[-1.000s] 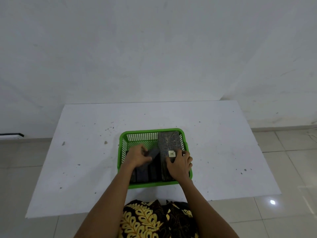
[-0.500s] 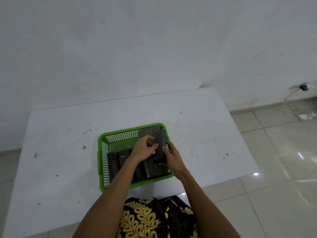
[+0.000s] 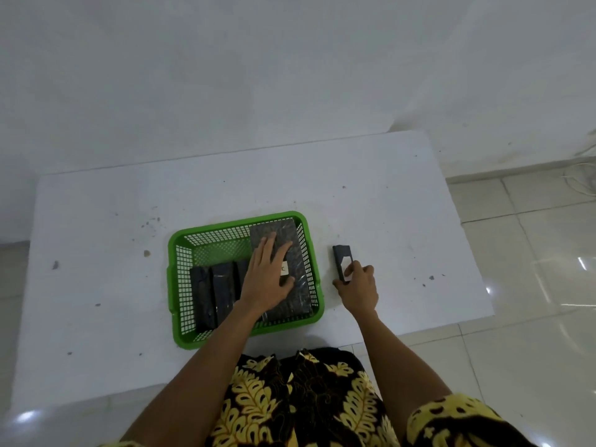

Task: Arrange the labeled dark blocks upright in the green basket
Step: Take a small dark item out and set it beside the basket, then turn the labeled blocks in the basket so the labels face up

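Dark blocks sit in the green basket (image 3: 180, 285), which rests near the middle of the white desk (image 3: 96, 285). Against the basket's right wall lies a large flat speckled block (image 3: 292, 295) with a small white label (image 3: 283, 269), partly covered. Toward the basket's left side, narrow dark blocks (image 3: 213, 293) stand on edge side by side, close to its near wall. The left hand (image 3: 266, 279) lies palm down inside the basket, fingers spread flat on the large block and thumb by the label; its grip is apart, pressing rather than clasping. Outside the basket, just beside its right wall, a small dark block (image 3: 340, 254) with a white label stands on the desk. The right hand (image 3: 358, 285) has its grip clamped on this block's near end, thumb and fingertips on either side. A black and yellow patterned garment (image 3: 306, 401) shows at the desk's near edge.
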